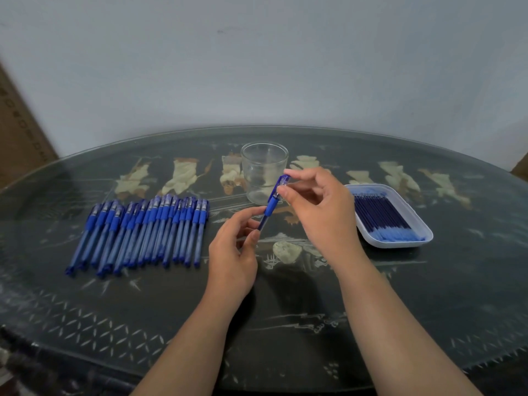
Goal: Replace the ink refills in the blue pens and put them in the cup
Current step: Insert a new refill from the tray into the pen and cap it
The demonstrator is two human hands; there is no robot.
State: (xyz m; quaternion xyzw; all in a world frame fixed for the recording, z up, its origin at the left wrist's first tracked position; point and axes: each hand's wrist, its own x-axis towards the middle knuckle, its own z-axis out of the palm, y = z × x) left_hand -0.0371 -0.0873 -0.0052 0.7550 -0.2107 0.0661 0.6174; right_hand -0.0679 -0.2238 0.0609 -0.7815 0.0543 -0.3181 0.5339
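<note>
We counted one glass cup point(264, 167), one white tray point(397, 244) and one blue pen point(271, 206) apart from the rest, held by two hands, the left hand point(234, 252) and the right hand point(320, 207). The row of pens point(148, 232) came to roughly twenty, overlapped too closely for an exact tally. The refills point(383, 218) were too tightly packed to count.

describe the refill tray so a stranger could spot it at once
Look at the dark patterned table, on its right side, right of the glass cup. The tray there is white and shallow, holding thin blue refills, unlike the clear cup.
</note>
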